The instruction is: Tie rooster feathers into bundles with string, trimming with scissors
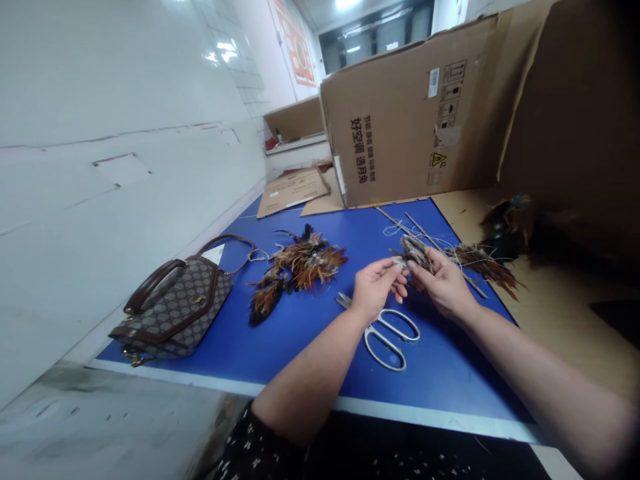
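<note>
"Blue tabletop (310, 353): what's underway near its right edge?"
"Right hand (447, 285) grips a feather bundle (416, 251); left hand (376, 285), pinched narrow, seemingly thread (399, 262)."
"Done?"
"Apparently partway: feather cluster (310, 261) lies mid-surface, string (392, 230) loose."

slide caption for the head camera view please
Right hand holds a feather bundle, left hand at its end, over a blue table with scissors, feathers and a handbag.
</note>
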`<state>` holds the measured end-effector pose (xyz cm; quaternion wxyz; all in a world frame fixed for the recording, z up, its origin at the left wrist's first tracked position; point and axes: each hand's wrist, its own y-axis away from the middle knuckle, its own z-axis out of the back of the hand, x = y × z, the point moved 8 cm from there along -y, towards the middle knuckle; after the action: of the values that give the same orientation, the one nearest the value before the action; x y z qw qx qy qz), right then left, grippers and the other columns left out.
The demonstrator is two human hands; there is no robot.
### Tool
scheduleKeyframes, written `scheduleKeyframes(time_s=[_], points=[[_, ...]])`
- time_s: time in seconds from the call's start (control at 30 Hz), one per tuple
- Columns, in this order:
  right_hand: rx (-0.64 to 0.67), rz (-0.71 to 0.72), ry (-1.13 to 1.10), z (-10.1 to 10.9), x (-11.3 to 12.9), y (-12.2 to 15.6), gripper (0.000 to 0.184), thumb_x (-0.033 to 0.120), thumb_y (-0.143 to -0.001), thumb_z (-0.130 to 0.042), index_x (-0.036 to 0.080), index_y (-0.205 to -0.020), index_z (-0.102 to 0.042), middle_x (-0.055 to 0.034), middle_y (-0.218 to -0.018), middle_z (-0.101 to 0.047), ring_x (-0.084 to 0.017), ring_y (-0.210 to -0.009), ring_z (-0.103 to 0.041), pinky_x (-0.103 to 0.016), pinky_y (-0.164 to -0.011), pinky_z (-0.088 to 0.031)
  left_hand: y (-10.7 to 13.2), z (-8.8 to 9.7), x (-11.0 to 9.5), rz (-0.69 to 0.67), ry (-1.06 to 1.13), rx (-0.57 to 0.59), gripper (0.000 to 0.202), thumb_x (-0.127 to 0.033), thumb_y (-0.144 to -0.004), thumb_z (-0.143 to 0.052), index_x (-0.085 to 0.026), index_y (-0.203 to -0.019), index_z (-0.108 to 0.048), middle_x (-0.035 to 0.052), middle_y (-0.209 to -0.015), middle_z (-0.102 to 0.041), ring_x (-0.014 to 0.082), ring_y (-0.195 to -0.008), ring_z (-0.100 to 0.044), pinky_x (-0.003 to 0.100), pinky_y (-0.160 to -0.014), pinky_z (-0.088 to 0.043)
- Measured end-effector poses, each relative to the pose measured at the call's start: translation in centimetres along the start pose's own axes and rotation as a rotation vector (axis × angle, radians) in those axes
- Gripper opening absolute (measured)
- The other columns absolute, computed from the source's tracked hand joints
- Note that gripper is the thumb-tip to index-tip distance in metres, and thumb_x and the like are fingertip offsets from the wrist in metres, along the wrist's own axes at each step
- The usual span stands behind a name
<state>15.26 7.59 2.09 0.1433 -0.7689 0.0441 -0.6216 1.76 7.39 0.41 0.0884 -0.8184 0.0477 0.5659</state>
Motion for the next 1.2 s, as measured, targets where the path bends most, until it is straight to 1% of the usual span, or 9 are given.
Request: scheduleKeyframes(time_s=[0.17,0.33,0.57,0.8,0.9,1.03,1.07,1.13,1.2], points=[[0.006,0.000,0.021,0.1,-0.1,0.1,0.033,0.046,-0.087,-0.083,0.024,-0.104,-0.064,-0.0009,-0.079,-0.065,-0.011,-0.057,-0.050,-0.024,-0.048,-0.039,0.1,-0.2,-0.1,0.011,-0.017,0.007,0.052,-0.056,-0.077,-0.083,-0.011,-0.101,-0.072,0.0049,-0.078,-0.069,0.0107,-0.051,-0.061,0.024,-0.045,-0.045],[-0.001,0.009,0.051,-0.1,0.0,0.1,0.034,0.047,-0.087,-0.082,0.023,-0.104,-0.064,-0.0020,-0.080,-0.067,-0.012,-0.058,-0.052,-0.024,-0.047,-0.039,0.1,0.1,-0.3,-0.011,0.017,-0.032,0.051,-0.052,-0.075,-0.085,-0.011,-0.102,-0.071,0.0043,-0.077,-0.069,0.0096,-0.050,-0.059,0.022,-0.042,-0.040],[-0.002,-0.015,0.031,-0.3,-0.1,0.3,0.034,0.047,-0.086,-0.083,0.024,-0.103,-0.063,0.0008,-0.073,-0.063,-0.010,-0.051,-0.046,-0.025,-0.045,-0.036,0.2,0.2,-0.5,-0.050,-0.008,-0.035,0.045,-0.053,-0.079,-0.082,-0.014,-0.094,-0.067,0.0044,-0.080,-0.071,0.0079,-0.052,-0.057,0.021,-0.044,-0.039],[-0.091,0.027,-0.072,1.3,0.5,-0.4,0.036,0.048,-0.083,-0.085,0.025,-0.099,-0.062,-0.0013,-0.080,-0.069,-0.010,-0.050,-0.041,-0.028,-0.046,-0.034,-0.2,1.9,-0.7,-0.083,0.031,-0.192,0.044,-0.055,-0.078,-0.083,-0.016,-0.089,-0.065,0.0002,-0.070,-0.065,0.0083,-0.054,-0.054,0.022,-0.049,-0.036],[-0.073,0.007,-0.136,1.3,0.7,-0.5,0.035,0.046,-0.083,-0.085,0.025,-0.094,-0.060,-0.0012,-0.084,-0.070,-0.010,-0.051,-0.038,-0.029,-0.050,-0.036,-0.6,3.3,-0.4,-0.104,0.005,-0.299,0.039,-0.050,-0.080,-0.082,-0.015,-0.091,-0.069,0.0004,-0.067,-0.066,0.0090,-0.058,-0.056,0.022,-0.058,-0.039],[-0.056,-0.007,-0.187,0.9,1.5,-0.3,0.033,0.043,-0.082,-0.086,0.025,-0.092,-0.060,-0.0010,-0.085,-0.068,-0.010,-0.052,-0.035,-0.030,-0.051,-0.034,-0.4,6.9,-1.1,-0.196,-0.058,-0.615,0.028,-0.041,-0.080,-0.082,-0.016,-0.089,-0.074,0.0013,-0.079,-0.071,0.0123,-0.078,-0.063,0.025,-0.079,-0.047],[-0.055,-0.011,-0.192,0.9,1.7,-0.3,0.033,0.043,-0.082,-0.086,0.025,-0.092,-0.060,-0.0007,-0.084,-0.068,-0.010,-0.052,-0.035,-0.030,-0.051,-0.034,-0.3,7.5,-1.5,-0.220,-0.082,-0.662,0.025,-0.038,-0.080,-0.083,-0.016,-0.089,-0.075,0.0025,-0.084,-0.073,0.0138,-0.085,-0.065,0.027,-0.085,-0.048],[-0.052,-0.023,-0.199,0.7,1.8,-0.2,0.035,0.044,-0.081,-0.086,0.025,-0.091,-0.059,-0.0003,-0.083,-0.068,-0.010,-0.052,-0.034,-0.030,-0.051,-0.033,-0.1,7.7,-2.4,-0.285,-0.131,-0.670,0.019,-0.035,-0.081,-0.082,-0.017,-0.087,-0.078,0.0059,-0.100,-0.077,0.0166,-0.100,-0.068,0.031,-0.097,-0.047],[-0.037,-0.035,-0.208,0.4,1.8,-0.1,0.035,0.044,-0.081,-0.087,0.025,-0.089,-0.058,-0.0002,-0.083,-0.068,-0.010,-0.052,-0.034,-0.030,-0.051,-0.034,-0.1,6.7,-3.1,-0.338,-0.179,-0.582,0.015,-0.033,-0.082,-0.081,-0.018,-0.084,-0.079,0.0090,-0.115,-0.076,0.0187,-0.113,-0.068,0.034,-0.107,-0.044]])
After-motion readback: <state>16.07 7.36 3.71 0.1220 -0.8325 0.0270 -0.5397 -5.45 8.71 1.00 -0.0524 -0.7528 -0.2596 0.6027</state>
